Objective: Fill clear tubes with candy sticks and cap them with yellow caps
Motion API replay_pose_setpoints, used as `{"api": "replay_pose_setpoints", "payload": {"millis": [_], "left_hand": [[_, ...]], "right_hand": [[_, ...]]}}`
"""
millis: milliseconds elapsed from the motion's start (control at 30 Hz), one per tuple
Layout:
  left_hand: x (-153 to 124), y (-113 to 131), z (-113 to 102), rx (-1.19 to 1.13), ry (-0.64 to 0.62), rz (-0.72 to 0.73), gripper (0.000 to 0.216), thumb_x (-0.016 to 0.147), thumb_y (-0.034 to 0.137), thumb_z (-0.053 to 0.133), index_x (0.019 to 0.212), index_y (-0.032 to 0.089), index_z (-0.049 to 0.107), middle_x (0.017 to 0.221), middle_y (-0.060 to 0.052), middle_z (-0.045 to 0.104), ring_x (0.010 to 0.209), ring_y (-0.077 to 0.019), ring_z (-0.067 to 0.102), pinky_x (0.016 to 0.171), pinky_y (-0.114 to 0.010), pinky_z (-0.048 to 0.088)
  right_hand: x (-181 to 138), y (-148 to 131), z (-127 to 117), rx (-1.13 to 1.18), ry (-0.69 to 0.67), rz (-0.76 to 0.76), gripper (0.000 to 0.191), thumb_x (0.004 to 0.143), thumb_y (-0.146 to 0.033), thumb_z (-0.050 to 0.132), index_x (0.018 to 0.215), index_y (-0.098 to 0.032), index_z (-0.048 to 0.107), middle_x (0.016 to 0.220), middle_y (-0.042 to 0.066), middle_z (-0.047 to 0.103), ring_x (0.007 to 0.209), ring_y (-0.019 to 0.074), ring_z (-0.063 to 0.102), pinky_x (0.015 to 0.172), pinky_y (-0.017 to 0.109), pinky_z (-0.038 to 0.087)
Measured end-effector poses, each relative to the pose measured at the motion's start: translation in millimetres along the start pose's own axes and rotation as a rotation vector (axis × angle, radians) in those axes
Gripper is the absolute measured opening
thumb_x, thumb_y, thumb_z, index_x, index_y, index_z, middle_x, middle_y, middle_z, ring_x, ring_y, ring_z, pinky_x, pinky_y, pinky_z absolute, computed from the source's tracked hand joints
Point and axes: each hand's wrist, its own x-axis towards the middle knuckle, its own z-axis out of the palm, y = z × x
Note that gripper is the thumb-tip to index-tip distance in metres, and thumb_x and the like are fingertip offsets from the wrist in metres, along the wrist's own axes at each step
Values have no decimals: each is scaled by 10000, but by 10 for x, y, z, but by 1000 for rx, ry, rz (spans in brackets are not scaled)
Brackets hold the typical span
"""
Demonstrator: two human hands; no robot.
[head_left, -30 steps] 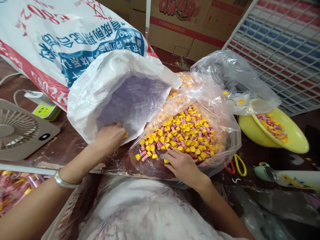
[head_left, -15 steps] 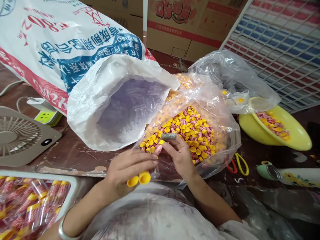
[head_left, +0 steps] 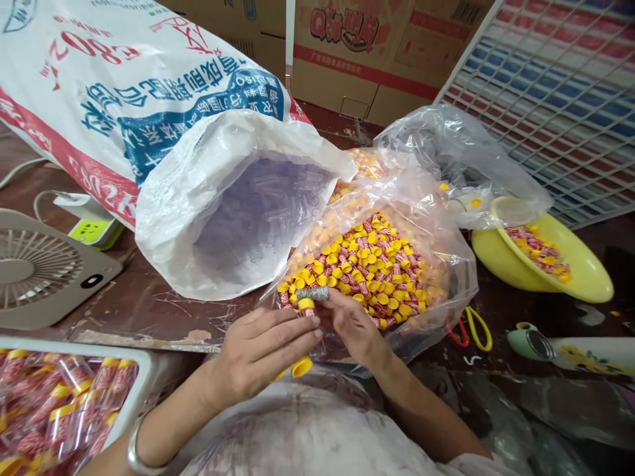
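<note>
My left hand (head_left: 260,350) is closed on clear tubes with yellow caps (head_left: 300,365), whose caps stick out below its fingers. My right hand (head_left: 354,327) pinches a small grey roll (head_left: 313,294) and a yellow-capped tube (head_left: 306,307) just above the left hand. Both hands meet at the near edge of a clear plastic bag (head_left: 426,218) full of yellow-capped candy tubes (head_left: 370,264). An open white woven sack (head_left: 198,192) with clear tubes inside lies to the left.
A tray of filled tubes (head_left: 64,403) sits at the lower left. A small fan (head_left: 34,268) and a power strip (head_left: 89,228) lie to the left. A yellow bowl (head_left: 585,281) with candy, scissors (head_left: 471,330), a wire grid (head_left: 555,86) and cardboard boxes (head_left: 377,59) stand right and behind.
My left hand came out of the white sack with yellow-capped tubes and moved to the middle. My right hand lifted a grey roll and a tube from the clear bag and met it.
</note>
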Motion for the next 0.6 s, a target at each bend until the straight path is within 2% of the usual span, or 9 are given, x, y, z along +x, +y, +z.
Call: {"api": "replay_pose_setpoints", "payload": {"millis": [67,133,200,267,367,433,500,567,600], "left_hand": [[-42,-2,49,-27,49,-56,322,980,209,547,1287,173,637,1160,-149,750,1059,-241,700,821,-342,558],[-63,13,95,-72,99,-193,336,945,226,607,1278,216,652,1168,-145,733,1036,-237,696,830,-342,559],[-51,34,122,-180,129,-497,350,917,242,645,1267,239,657,1133,-120,733,1003,-226,698,831,-324,559],[-15,46,132,-462,77,-887,357,889,332,683,1225,212,664,1041,-96,743,908,-219,704,791,-313,560],[34,38,147,-967,-16,-1236,463,762,477,786,1070,153,667,859,-42,714,743,-182,656,688,-277,522],[57,15,148,-1094,-27,-1282,490,681,455,840,1009,148,646,811,-10,678,721,-155,615,665,-248,484],[91,-35,103,-1049,-75,-1250,446,699,406,815,1030,161,642,812,3,667,718,-143,596,662,-238,466],[152,-139,-7,-838,-168,-1139,383,792,391,714,1111,186,664,875,-17,686,749,-160,615,687,-257,476],[191,-222,-79,-641,-215,-1065,370,838,385,655,1161,207,674,918,-34,690,774,-180,629,702,-277,480]], "right_hand": [[-53,-5,8,-144,-35,-36,782,696,-758,763,1220,-206,580,1075,76,658,1009,243,652,903,366,564],[-94,17,26,-357,67,-86,786,670,-682,830,1238,-215,551,1087,79,653,1012,246,646,900,362,565],[-115,57,52,-566,217,-183,699,712,-614,825,1213,-215,543,1056,77,651,972,244,646,882,365,571],[-112,94,81,-751,317,-327,649,714,-573,829,1168,-206,545,1029,83,643,937,257,645,861,391,578],[-74,97,123,-970,267,-484,656,698,-550,859,1147,-195,540,1081,116,638,1031,308,634,940,474,555],[-49,52,122,-1033,124,-504,745,712,-568,856,1250,-189,507,1210,150,619,1188,339,585,1045,518,497],[-38,-13,68,-1055,-6,-492,896,738,-630,815,1401,-176,418,1377,185,540,1339,355,483,1108,535,445],[-45,-66,-45,-1070,3,-460,916,808,-660,734,1475,-163,350,1452,201,477,1394,354,427,1109,527,442],[-54,-81,-115,-1076,71,-438,819,863,-635,691,1454,-161,380,1414,198,511,1356,344,472,1077,510,469]]}}
